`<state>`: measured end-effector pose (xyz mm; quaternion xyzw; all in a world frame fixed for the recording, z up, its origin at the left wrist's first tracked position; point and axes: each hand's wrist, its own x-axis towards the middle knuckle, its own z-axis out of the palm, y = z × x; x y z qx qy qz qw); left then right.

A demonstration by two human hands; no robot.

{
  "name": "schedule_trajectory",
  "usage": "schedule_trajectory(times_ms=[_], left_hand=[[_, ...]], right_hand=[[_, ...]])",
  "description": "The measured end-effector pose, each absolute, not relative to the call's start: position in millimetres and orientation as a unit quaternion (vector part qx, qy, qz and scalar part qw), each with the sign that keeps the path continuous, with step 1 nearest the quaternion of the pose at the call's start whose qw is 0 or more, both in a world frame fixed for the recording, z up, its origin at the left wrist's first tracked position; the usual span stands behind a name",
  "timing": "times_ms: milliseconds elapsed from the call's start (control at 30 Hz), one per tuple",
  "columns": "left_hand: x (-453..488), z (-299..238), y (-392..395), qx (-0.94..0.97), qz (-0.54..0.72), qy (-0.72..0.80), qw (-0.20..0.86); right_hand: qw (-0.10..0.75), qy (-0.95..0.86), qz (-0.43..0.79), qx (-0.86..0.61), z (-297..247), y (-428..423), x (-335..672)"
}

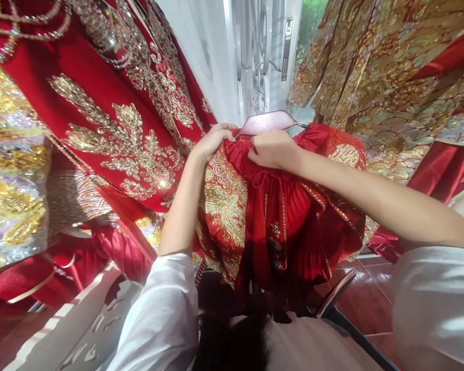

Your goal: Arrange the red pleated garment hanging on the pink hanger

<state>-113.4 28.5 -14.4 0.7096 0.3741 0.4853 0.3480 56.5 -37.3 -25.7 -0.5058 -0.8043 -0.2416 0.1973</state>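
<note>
A red pleated skirt [282, 221] with gold embroidery hangs from a pink hanger [268, 122] at the centre. My left hand [212, 140] grips the skirt's waistband at its left end, just below the hanger. Pressing on the gathered red waistband next to a tied drawstring, my right hand [272, 149] pinches the fabric. Both my arms reach up from white sleeves. The hanger's metal hook [260, 77] rises toward a white door behind.
A large red garment with gold sequin embroidery [112, 118] hangs close on the left. Gold-patterned robes [394, 77] hang on the right. A white door with a metal latch [286, 49] stands behind. Red floor tiles [371, 299] show below right.
</note>
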Motion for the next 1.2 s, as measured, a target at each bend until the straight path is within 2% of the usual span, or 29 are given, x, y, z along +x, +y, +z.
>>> schedule_trajectory(times_ms=[100, 233, 400, 500, 667, 767, 833, 967, 1100, 1167, 1200], left_hand=[[-111, -16, 29, 0.708, 0.498, 0.379, 0.328], [-111, -18, 22, 0.718, 0.517, 0.386, 0.262], [-103, -6, -4, 0.777, 0.519, 0.338, 0.111], [-91, 6, -13, 0.843, 0.446, 0.301, 0.025], [-78, 21, -6, 0.919, 0.244, 0.260, -0.171], [-72, 22, -3, 0.905, 0.201, 0.268, -0.263], [-67, 19, -3, 0.890, 0.200, 0.294, -0.284], [-57, 9, -2, 0.877, 0.217, 0.334, -0.269], [-56, 4, 2, 0.875, 0.231, 0.345, -0.247], [-57, 5, 3, 0.877, 0.230, 0.351, -0.231], [-57, 5, 3, 0.879, 0.229, 0.353, -0.225]], right_hand=[[0.295, -0.748, -0.245, -0.542, -41, -37, 50], [0.411, -0.661, -0.184, -0.600, -54, -32, 38], [0.480, -0.616, -0.131, -0.610, -56, -29, 30], [0.498, -0.617, -0.108, -0.599, -56, -25, 32], [0.560, -0.607, -0.077, -0.558, -59, -15, 37], [0.558, -0.625, -0.073, -0.541, -62, -15, 40], [0.539, -0.650, -0.082, -0.530, -63, -21, 43], [0.503, -0.695, -0.120, -0.499, -54, -46, 61], [0.517, -0.633, -0.162, -0.554, -10, -55, 101], [0.457, -0.653, -0.101, -0.595, 17, -43, 122], [0.390, -0.691, -0.023, -0.608, 29, -34, 129]])
